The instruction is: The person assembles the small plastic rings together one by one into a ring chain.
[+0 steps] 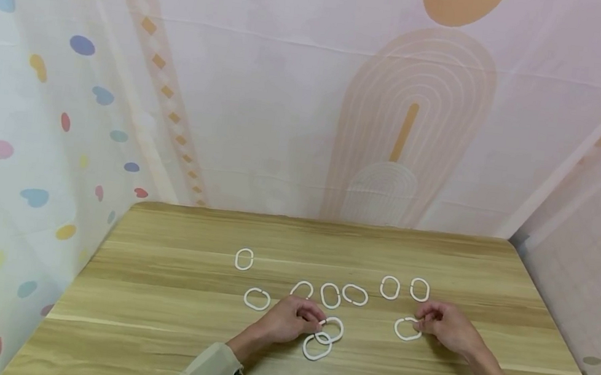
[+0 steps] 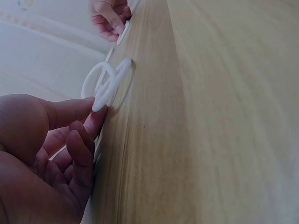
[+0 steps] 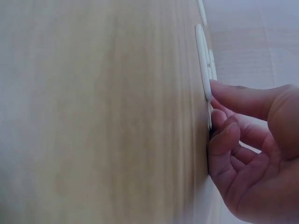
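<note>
My left hand (image 1: 288, 320) pinches a white oval split ring (image 1: 341, 331) between thumb and fingers. This ring is linked through a second white ring (image 1: 305, 348), which lies nearer to me. In the left wrist view, the held ring (image 2: 100, 100) is tilted up from the wood at the fingertips. To the right, my right hand (image 1: 448, 327) pinches the right end of another white split ring (image 1: 396, 329). From the right wrist, that ring (image 3: 202, 60) appears edge-on and low over the table, with the thumb on its end.
More loose white rings lie behind the hands, among them one at the far left (image 1: 236, 259), one near the left hand (image 1: 246, 297) and one at the right (image 1: 412, 289). The wooden table (image 1: 165, 296) meets a patterned curtain (image 1: 264, 115) at its back edge.
</note>
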{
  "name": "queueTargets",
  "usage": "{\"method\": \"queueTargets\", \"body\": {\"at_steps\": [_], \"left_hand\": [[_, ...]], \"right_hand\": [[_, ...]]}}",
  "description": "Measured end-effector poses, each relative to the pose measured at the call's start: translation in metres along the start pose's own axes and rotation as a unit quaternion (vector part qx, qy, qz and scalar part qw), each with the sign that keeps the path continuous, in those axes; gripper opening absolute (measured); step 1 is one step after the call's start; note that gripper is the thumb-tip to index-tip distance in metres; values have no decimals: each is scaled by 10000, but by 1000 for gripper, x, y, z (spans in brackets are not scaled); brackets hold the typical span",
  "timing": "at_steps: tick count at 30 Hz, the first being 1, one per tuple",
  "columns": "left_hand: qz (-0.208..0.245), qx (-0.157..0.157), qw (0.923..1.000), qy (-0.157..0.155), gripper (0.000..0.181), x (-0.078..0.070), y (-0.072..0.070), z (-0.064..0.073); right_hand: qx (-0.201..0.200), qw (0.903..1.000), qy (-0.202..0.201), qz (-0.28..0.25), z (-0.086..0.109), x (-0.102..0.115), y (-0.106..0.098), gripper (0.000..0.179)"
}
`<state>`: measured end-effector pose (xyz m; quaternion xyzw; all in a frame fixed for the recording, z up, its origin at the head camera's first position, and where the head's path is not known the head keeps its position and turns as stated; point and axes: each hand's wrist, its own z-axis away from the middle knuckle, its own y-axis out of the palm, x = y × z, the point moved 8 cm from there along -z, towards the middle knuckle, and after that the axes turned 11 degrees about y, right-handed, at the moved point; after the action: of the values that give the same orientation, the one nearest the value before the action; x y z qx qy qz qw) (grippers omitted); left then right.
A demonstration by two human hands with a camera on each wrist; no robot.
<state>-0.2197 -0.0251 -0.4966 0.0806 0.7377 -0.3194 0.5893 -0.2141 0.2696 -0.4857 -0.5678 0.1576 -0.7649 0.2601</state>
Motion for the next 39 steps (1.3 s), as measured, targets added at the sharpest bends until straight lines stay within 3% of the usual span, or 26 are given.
{"method": "queueTargets", "body": {"at_steps": [16,26,31,36,39], "left_hand": [[365,-132,9991,-150,13,0,1,0],[568,-292,9978,-189,10,0,0,1],[613,-289,9975,-180,11,0,-1,1],[600,-316,9973,-273,11,1,-1,1],[680,-341,9962,-414,11,2,-1,2]], "right_hand": [[-214,9983,-215,501,2,5,1,6],[-6,9988,-360,334,4,11,4,6],[407,9982,-384,-223,5,16,10,13],[1072,9868,-536,-1086,5,24,20,18],[1127,9836,-581,-1282,4,28,23,18]]}}
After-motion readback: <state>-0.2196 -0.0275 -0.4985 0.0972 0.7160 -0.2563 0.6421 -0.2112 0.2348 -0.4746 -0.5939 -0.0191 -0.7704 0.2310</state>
